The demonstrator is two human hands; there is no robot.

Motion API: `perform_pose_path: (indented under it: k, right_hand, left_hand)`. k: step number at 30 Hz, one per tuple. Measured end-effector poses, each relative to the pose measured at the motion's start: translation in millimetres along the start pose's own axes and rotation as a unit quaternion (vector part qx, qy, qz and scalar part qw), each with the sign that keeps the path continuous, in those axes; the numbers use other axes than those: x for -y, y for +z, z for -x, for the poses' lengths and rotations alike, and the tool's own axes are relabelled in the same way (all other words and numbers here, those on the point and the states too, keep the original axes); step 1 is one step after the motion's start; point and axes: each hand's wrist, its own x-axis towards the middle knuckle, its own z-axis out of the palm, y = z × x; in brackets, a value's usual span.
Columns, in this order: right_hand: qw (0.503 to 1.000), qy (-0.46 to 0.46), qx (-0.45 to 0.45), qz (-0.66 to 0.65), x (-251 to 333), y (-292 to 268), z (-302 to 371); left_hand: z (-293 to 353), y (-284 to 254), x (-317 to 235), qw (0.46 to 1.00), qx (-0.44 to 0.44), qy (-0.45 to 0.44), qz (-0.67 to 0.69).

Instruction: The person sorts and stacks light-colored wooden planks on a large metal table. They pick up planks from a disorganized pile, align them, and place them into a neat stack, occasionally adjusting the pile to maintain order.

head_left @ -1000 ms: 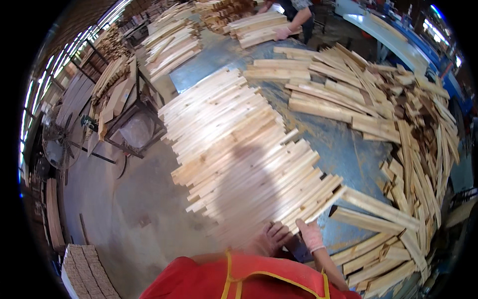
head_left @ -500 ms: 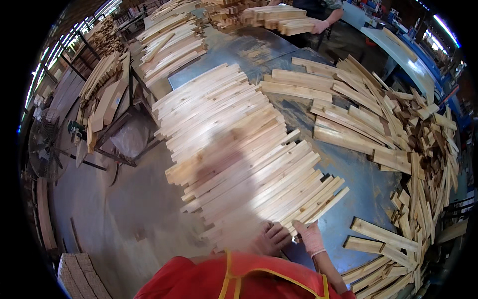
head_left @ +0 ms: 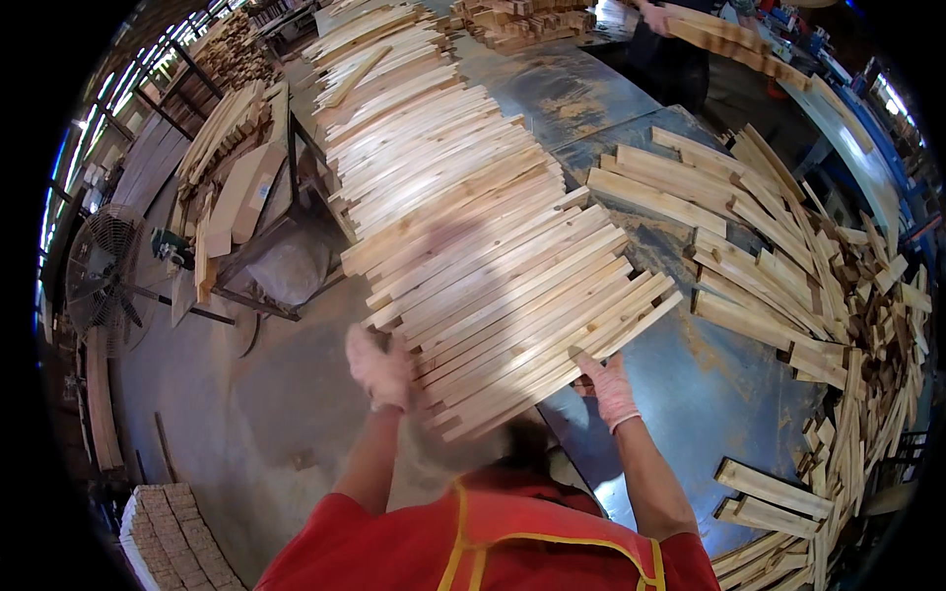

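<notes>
A long row of pale wooden slats (head_left: 493, 276) lies side by side on the metal table, with uneven ends. At the near right, my right hand (head_left: 609, 389), in a pale pink glove, grips the edge of the nearest slat (head_left: 631, 330). Its thumb lies on top, and the other fingers are partly hidden beneath. My left hand (head_left: 381, 371), gloved the same way, is beside the left ends of the near slats. Motion blurs it, but its fingers look apart and hold nothing. A dark shadow falls across the middle of the row.
Loose boards (head_left: 759, 286) are heaped along the right of the metal table (head_left: 680, 404). To the left stand a rack (head_left: 266, 236) with wood and cardboard, and a floor fan (head_left: 108, 266). At the back right, another person's gloved hand (head_left: 655, 18) holds boards (head_left: 724, 37).
My left hand has moved from the near edge to the slats' left ends. The near row now meets the far slats, where a gap showed. The other person's boards have shifted right.
</notes>
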Motion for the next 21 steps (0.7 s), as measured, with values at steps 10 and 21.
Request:
perform_pose_path:
  k: [10, 21]
  right_hand:
    - [0.987, -0.144, -0.064, -0.041, -31, -77, 9]
    - [0.958, 0.000, -0.084, 0.273, -11, -127, -21]
  left_hand:
    - [133, -16, -68, 0.861, 0.464, -0.174, -0.110]
    - [142, 209, -147, 0.784, 0.511, 0.033, -0.350]
